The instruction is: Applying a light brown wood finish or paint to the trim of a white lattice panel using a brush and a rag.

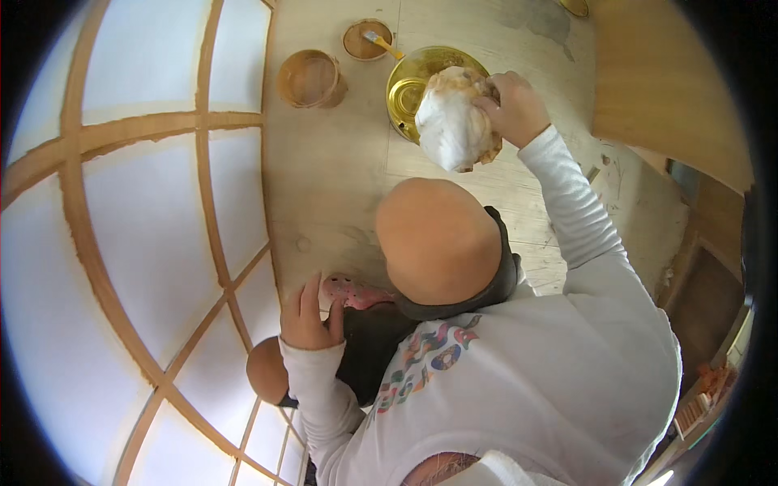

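My right hand [519, 107] is closed on a bunched white cloth [454, 121] with brown stains. The cloth hangs over the right part of a gold-coloured round basin [401, 89] on the floor and hides much of it. My left hand [308, 317] has its fingers apart and nothing in its grasp. It is above my lower leg, close to a panelled screen [146, 211] of white panes in light-brown strips. Whether its fingertips touch the screen, I cannot tell. A pink clog [353, 292] shows beside it.
Left of the basin stand a brown tub [312, 79] and a smaller tub [356, 49] with a yellow-handled brush [382, 44] across it. My bare knee [438, 231] is close below the cloth. A wooden panel [673, 89] borders the floor at right.
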Demonstrator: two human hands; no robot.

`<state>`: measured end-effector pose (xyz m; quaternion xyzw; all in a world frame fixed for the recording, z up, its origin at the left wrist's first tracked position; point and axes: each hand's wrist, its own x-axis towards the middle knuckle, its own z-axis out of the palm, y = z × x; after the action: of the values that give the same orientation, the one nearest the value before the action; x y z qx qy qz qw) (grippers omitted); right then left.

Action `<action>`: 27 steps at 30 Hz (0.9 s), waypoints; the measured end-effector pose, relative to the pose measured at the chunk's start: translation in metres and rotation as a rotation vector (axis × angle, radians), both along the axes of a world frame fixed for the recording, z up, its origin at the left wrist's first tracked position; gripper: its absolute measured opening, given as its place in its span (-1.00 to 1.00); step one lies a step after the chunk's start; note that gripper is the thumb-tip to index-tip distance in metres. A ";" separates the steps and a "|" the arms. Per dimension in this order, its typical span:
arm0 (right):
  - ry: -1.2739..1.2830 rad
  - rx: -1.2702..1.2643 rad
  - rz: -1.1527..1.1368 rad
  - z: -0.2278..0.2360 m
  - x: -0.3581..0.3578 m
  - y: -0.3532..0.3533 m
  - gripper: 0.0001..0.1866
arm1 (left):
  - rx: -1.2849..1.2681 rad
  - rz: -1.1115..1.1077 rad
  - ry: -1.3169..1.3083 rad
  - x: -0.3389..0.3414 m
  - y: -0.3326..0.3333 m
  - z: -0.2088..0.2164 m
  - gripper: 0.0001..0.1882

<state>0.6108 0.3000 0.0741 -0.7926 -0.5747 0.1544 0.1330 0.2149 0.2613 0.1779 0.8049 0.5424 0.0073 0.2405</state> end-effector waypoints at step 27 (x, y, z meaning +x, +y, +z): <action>0.477 1.340 0.645 0.289 -0.228 0.201 -0.68 | -0.108 0.442 -0.554 -0.065 0.053 0.019 -0.50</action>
<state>0.3830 0.5014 0.3631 -0.2827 -0.7032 -0.0282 0.6518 0.1503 0.3146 0.1973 0.6217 0.6173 0.2482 0.4132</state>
